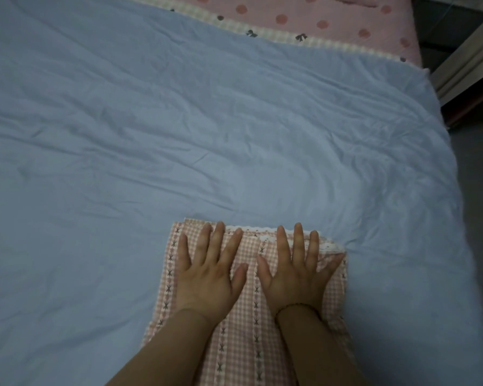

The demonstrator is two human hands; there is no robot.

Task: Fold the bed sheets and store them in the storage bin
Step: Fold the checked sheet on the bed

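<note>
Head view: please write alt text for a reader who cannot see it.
The left hand and the right hand press flat, fingers spread, on a folded pink checked sheet lying on a wrinkled blue sheet.

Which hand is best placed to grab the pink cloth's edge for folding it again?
Probably the right hand: its little finger reaches the pink cloth's lace corner; the left hand lies further in.

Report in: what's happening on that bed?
Grips open: left grip, right grip pressing folded pink checked sheet on blue bedsheet. No storage bin in view. Nothing obstructing.
</note>
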